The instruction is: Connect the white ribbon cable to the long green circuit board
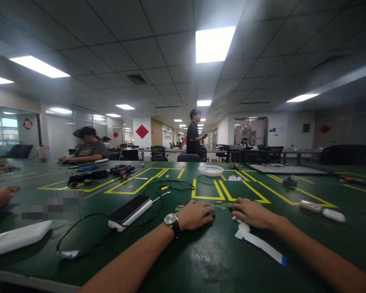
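My left hand [197, 215], with a watch [171, 220] at its wrist, rests low over the green table. A small dark rounded object [212, 214] shows between its thumb and fingers. My right hand [252, 212] lies opposite, fingers stretched out towards the left and thumb apart. Thin light-green pieces [222, 206] lie between the two hands, by the right fingertips; their kind is too small to make out. Under and in front of the right hand runs a white paper-like strip [259, 240] with a blue end.
On the left, a phone [130, 208] lies on a white block beside a black cable [94, 215]. A white basket [211, 170] stands ahead. Two small rounded cases [321, 211] lie to the right. Another person's hand [1, 197] reaches in at left.
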Available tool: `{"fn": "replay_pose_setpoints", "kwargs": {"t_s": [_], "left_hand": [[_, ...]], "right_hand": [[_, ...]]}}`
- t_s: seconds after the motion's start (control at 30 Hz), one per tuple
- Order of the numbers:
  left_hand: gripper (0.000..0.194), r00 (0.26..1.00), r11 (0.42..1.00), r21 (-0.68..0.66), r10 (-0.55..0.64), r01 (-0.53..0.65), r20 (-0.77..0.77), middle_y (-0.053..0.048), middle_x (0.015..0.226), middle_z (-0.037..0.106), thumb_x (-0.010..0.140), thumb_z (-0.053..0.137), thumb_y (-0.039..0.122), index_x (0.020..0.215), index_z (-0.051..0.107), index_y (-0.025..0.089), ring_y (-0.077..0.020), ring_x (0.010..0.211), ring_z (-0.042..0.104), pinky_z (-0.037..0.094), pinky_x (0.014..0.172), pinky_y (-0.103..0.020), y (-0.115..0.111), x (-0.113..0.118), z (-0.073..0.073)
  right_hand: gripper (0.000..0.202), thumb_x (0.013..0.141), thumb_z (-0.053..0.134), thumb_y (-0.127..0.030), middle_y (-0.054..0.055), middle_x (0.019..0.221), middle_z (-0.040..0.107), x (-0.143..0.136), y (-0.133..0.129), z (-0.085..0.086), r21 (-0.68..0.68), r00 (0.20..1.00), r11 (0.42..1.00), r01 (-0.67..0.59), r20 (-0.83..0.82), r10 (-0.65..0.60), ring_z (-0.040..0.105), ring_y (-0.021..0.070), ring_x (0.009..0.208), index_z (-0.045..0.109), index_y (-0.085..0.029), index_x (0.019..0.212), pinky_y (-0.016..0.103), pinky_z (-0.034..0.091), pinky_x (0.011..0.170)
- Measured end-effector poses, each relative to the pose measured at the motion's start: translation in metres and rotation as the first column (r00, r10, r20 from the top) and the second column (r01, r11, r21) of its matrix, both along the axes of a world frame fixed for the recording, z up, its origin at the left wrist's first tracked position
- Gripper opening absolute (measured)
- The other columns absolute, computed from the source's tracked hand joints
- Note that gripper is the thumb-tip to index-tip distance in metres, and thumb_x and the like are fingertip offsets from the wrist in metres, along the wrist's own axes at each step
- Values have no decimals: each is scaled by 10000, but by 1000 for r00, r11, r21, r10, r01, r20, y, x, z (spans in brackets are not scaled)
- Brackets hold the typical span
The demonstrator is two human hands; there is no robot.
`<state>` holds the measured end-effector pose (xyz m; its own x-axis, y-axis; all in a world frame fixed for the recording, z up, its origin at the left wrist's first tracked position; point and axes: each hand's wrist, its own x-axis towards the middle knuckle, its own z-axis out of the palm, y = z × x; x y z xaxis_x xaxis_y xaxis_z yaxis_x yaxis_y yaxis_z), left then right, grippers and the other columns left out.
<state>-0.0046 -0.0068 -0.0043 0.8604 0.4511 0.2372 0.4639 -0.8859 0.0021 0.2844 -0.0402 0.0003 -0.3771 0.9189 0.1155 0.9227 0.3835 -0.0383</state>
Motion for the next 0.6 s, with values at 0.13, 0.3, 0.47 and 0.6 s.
{"fn": "replay_pose_setpoints", "kwargs": {"t_s": [0.13,0.3,0.47,0.6], "left_hand": [[352,999,1000,24,7,-8,34,-62,1418,531,1005,454,398,1315,538,255,-258,1288,499,407,1026,-419,0,0,1],[333,998,998,56,17,-20,55,-61,1382,555,1002,466,380,1295,553,248,-254,1260,510,402,1039,-435,1,1,2],[318,997,996,91,4,-11,80,-50,1333,577,1015,438,365,1294,549,260,-239,1234,514,410,1022,-422,0,0,3],[304,997,995,96,-13,5,80,-43,1296,597,1023,417,378,1250,577,253,-231,1206,532,408,1026,-404,-1,0,2]], "right_hand": [[544,967,349,-604,137,1229,567,-5,-1,-5,30,1000,999,19,19,-20,568,338,1113,549,-317,1384,510,439,955],[570,970,344,-608,141,1217,565,-8,-2,-5,10,998,999,-46,-30,46,561,323,1119,554,-279,1385,493,416,1003],[518,987,350,-562,118,1264,561,-12,-8,2,-60,969,982,-178,-188,164,540,286,1155,613,-248,1303,444,394,1050],[386,983,422,-482,82,1211,583,-22,-12,6,-85,920,956,-281,-306,244,548,251,1113,647,-227,1164,402,411,1027]]}}
